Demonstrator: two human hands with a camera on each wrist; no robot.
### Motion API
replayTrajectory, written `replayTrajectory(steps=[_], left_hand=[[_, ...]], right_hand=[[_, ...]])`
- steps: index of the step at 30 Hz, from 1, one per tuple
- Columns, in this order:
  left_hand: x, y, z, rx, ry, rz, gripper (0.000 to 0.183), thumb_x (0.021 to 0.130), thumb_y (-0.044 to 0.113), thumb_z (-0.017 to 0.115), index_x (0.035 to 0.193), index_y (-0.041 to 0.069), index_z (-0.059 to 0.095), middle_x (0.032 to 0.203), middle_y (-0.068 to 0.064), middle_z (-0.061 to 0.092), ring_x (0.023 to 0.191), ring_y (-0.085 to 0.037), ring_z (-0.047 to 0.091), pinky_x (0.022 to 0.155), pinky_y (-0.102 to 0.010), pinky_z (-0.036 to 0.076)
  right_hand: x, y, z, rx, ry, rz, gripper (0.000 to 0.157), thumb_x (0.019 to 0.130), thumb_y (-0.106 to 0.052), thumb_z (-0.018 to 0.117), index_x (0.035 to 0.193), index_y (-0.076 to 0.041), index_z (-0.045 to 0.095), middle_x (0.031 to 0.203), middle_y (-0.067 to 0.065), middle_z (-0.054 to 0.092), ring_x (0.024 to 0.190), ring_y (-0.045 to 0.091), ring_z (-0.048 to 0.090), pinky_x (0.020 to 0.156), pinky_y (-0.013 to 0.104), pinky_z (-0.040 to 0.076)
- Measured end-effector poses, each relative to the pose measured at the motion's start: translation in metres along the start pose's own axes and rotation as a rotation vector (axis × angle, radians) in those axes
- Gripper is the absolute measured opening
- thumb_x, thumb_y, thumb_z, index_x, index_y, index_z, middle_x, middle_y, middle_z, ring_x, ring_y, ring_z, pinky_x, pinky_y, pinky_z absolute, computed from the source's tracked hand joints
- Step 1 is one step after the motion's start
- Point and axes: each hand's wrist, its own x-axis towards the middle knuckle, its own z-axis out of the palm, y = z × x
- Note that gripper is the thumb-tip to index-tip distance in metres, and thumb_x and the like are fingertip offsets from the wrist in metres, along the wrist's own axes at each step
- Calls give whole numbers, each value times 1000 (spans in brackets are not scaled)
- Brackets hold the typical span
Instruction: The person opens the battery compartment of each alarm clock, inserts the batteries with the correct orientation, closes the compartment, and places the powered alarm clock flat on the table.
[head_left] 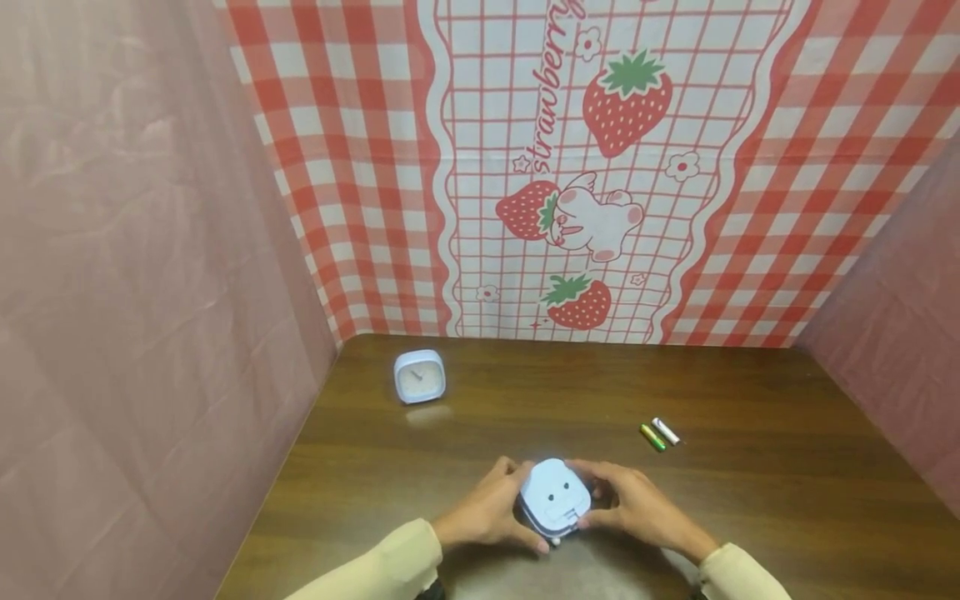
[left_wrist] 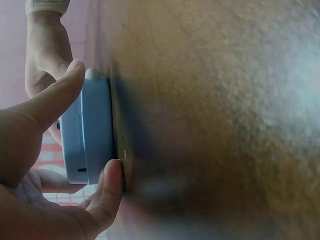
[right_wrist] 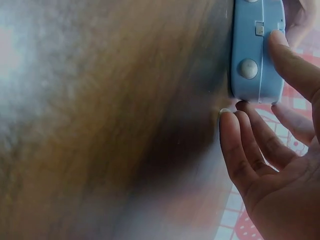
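Pale-blue device point(head_left: 556, 505) sits between the person's hands near the front of the worktop point(head_left: 487, 429), its side with the small dark knobs point(head_left: 551, 497) turned up; whether its underside touches the wood I cannot tell. The left hand's point(head_left: 489, 505) grip is curled about one side, thumb by the near edge and fingers round the far one, with little gap left. On the other side, the right hand's point(head_left: 636, 502) grip is looser: the thumb presses beside a small notch point(right_wrist: 260, 28) in the edge, and other fingers spread about the far end, some clear of it. I judge the step to be steadying and thumbing that edge, so let the left grip do the holding, keep the case level, and push with the thumb pad gradually rather than twisting. Staying off the rounded feet point(right_wrist: 248, 69) should help, as a fingertip could slip there.
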Motion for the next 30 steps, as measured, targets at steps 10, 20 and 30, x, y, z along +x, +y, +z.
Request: replayTrajectory(steps=[10,20,30], left_hand=[[6,-10,-4,-90,51,0,83,63,30,98,136,11,62,104,5,61,89,-5,54,81,-22,49],[7,-11,-7,-221,47,-41,71,61,20,100,123,7,66,98,5,66,84,-7,62,74,-20,53],[7,-8,-6,-90,11,-13,90,59,39,101,133,9,60,124,0,64,112,-14,56,101,-32,47]], right_hand=[[4,4,0,64,-34,-22,76,81,-37,86,145,-9,55,127,2,68,88,11,63,67,27,55],[3,1,0,52,-59,30,78,78,-40,89,143,-15,52,89,-3,67,76,11,61,62,27,52],[2,-6,9,1,-13,-24,91,77,-43,88,152,-12,47,119,-2,56,89,9,55,73,26,53]])
